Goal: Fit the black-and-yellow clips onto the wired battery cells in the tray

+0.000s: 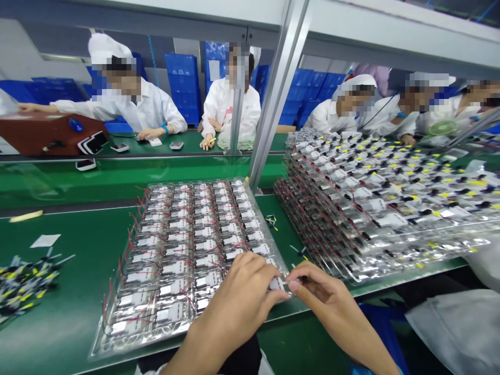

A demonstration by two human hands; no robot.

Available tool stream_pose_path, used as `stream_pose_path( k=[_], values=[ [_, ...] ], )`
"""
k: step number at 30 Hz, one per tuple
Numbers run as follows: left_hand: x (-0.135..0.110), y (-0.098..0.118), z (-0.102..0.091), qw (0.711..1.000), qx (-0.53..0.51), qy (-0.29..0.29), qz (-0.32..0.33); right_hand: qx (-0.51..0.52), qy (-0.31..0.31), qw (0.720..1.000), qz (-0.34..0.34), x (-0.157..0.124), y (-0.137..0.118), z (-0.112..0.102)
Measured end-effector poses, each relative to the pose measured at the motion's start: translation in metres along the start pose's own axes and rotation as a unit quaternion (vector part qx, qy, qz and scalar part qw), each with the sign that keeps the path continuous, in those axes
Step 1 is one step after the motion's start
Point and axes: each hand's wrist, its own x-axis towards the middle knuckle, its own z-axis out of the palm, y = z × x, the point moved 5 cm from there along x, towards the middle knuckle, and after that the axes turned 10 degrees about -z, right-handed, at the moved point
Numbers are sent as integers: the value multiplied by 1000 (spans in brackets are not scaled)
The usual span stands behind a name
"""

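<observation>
A transparent plastic tray [187, 260] lies on the green bench, holding rows of small flat battery cells with white labels and thin red wires. My left hand [236, 297] rests over the tray's near right corner, with its fingertips pressed on a battery cell [275, 284]. My right hand [324, 297] comes in from the right, and its thumb and forefinger pinch a small dark connector [300, 279] next to that cell. The two hands nearly touch, and they hide the tray's near right corner.
A tall stack of loaded trays [371, 203] rises to the right. A heap of black-and-yellow connectors [23, 284] lies at the left. Behind a metal upright [273, 94], several co-workers in white sit at a green bench, with blue crates [182, 86] beyond.
</observation>
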Motion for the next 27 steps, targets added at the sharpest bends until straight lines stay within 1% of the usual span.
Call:
stream_pose_path(
  k=[6, 15, 23, 25, 27],
  values=[
    [1, 0, 1, 1000, 10, 9, 4, -4, 8, 1000, -1, 0, 0, 0],
    [3, 2, 0, 999, 30, 19, 15, -36, -13, 999, -6, 6, -1, 1],
    [0, 2, 1, 999, 32, 15, 9, -66, -13, 998, 3, 5, -4, 0],
    [0, 2, 0, 999, 42, 11, 0, -80, -2, 997, -5, 2, -3, -3],
    [0, 3, 0, 998, 56, 10, -9, -107, 26, 994, -18, -3, -1, -9]
  ],
)
